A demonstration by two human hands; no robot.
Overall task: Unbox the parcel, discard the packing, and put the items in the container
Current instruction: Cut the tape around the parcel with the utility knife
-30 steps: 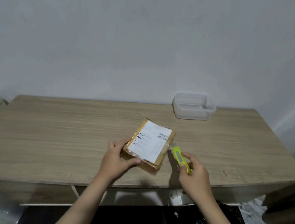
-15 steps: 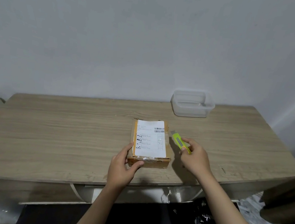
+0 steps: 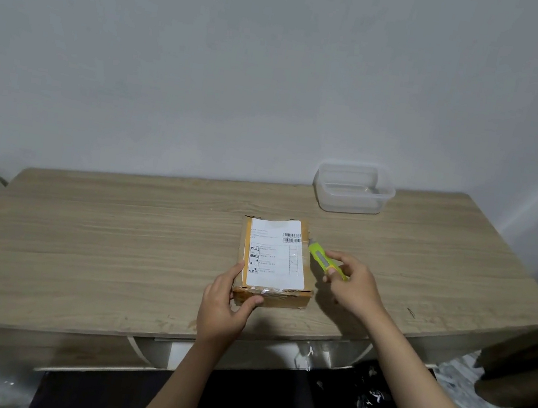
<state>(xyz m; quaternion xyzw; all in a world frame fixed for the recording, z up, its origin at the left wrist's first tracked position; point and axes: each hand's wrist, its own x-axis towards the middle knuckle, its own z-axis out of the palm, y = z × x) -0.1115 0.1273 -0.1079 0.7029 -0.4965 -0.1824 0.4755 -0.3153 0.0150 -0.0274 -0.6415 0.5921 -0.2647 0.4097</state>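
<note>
The parcel (image 3: 276, 263), a brown cardboard box with a white shipping label on top, lies flat on the wooden counter (image 3: 116, 244). At the parcel's near left corner the left hand (image 3: 224, 304) clamps it, thumb on the front face and fingers along the left side. At the parcel's right edge the right hand (image 3: 354, 286) has its grip closed round a yellow-green box cutter (image 3: 325, 260), tip touching the far right corner. Beyond the parcel, to the right by the wall, sits a clear plastic container (image 3: 354, 190).
</note>
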